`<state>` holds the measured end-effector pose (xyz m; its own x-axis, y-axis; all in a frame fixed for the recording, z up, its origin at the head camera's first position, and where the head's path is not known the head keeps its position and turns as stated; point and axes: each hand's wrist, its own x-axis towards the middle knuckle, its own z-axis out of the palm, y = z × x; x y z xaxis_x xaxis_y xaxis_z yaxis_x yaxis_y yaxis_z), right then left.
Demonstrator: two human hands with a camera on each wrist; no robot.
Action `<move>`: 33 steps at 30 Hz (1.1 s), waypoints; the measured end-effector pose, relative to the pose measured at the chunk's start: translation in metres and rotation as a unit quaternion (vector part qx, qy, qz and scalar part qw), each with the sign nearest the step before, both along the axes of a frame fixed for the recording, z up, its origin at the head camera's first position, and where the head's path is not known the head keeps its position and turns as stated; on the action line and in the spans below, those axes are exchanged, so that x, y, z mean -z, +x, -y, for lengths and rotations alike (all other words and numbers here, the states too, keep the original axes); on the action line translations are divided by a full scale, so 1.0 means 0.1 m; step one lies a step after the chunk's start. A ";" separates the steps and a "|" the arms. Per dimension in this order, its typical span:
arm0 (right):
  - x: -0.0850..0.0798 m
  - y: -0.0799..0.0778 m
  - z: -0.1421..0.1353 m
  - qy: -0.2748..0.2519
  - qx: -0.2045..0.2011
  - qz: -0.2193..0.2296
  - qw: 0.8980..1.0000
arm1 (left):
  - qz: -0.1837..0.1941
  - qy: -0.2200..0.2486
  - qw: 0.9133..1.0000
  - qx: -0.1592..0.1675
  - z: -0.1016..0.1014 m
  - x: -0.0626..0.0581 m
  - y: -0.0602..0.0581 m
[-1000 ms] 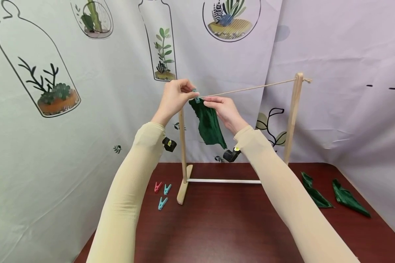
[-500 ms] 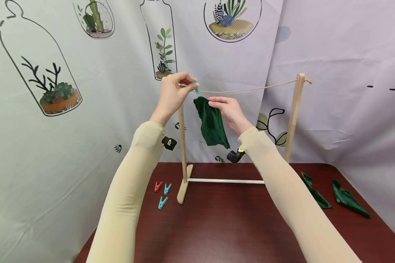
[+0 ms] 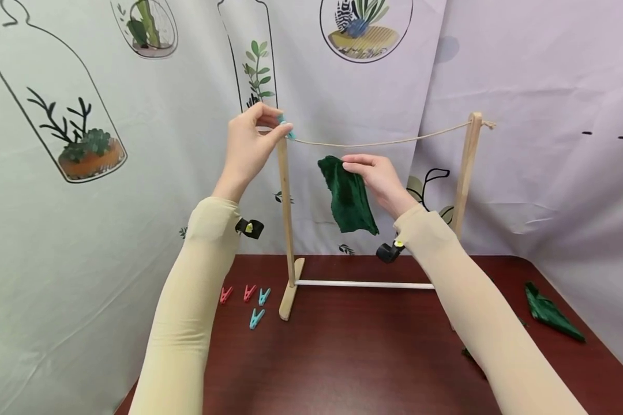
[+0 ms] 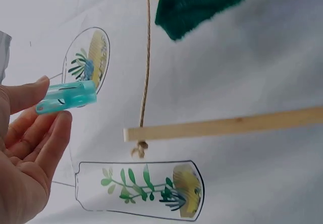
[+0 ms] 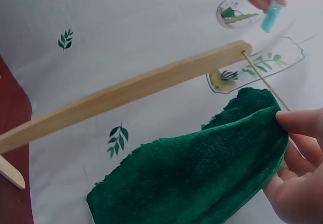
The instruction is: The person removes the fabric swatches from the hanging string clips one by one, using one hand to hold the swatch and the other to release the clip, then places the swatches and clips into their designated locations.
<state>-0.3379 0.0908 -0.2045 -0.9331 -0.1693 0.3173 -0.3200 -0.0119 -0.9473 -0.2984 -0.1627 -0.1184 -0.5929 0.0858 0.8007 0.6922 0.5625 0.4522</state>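
My left hand (image 3: 251,141) pinches a light-blue clothespin (image 4: 68,97) between thumb and fingers, near the top of the left wooden post (image 3: 285,202). The clothespin is off the string. My right hand (image 3: 376,176) pinches the upper edge of a dark green velvety cloth (image 3: 350,199), which hangs down below the string (image 3: 374,143), apart from it in the head view. In the right wrist view the cloth (image 5: 202,158) drapes from thumb and fingers, with a ragged edge. The string runs between the two posts and sags slightly.
Several red and light-blue clothespins (image 3: 256,318) lie on the dark red table (image 3: 353,351) at left. A white rod (image 3: 363,284) joins the stand's feet. Another green cloth (image 3: 550,314) lies at right; more green fabric (image 3: 473,362) shows partly behind my right arm.
The clothespin has come off the cloth and string. My left hand has moved left and up with it; my right hand has moved right with the cloth.
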 end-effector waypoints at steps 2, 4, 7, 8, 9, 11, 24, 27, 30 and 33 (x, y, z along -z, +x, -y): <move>0.00 0.03 -0.07 0.012 0.003 -0.007 1.000 | 0.011 -0.001 1.000 -0.006 0.05 0.01 0.02; 0.00 0.07 -0.14 0.026 0.009 -0.018 0.999 | 0.021 0.004 1.000 -0.010 0.11 0.03 0.04; -0.01 0.14 -0.26 0.047 0.023 -0.037 0.998 | 0.029 0.016 0.999 -0.016 0.22 0.05 0.06; -0.02 0.16 -0.31 0.051 0.028 -0.042 0.997 | 0.031 0.019 0.999 -0.018 0.26 0.07 0.07; -0.03 0.19 -0.35 0.056 0.033 -0.045 0.997 | 0.034 0.023 0.999 -0.022 0.30 0.08 0.08; -0.04 0.25 -0.45 0.067 0.045 -0.050 0.996 | 0.039 0.028 0.998 -0.030 0.38 0.11 0.10; -0.24 0.63 -1.17 -0.032 0.070 -0.100 0.992 | 0.050 0.035 0.995 -0.081 0.88 0.29 0.26; -0.28 0.71 -1.33 -0.070 0.063 -0.106 0.990 | 0.045 0.039 0.994 -0.090 0.98 0.32 0.31; -0.30 0.78 -1.50 -0.102 0.065 -0.119 0.986 | 0.044 0.037 0.993 -0.106 1.08 0.36 0.36; -0.32 0.86 -1.67 -0.120 0.074 -0.126 0.982 | 0.045 0.029 0.990 -0.127 1.17 0.42 0.42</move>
<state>-0.2523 0.2579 -0.1729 -0.8280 0.0703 0.5563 -0.5598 -0.1606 -0.8129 -0.2564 -0.2793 -0.1602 -0.6583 -0.1206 0.7431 0.4871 0.6844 0.5426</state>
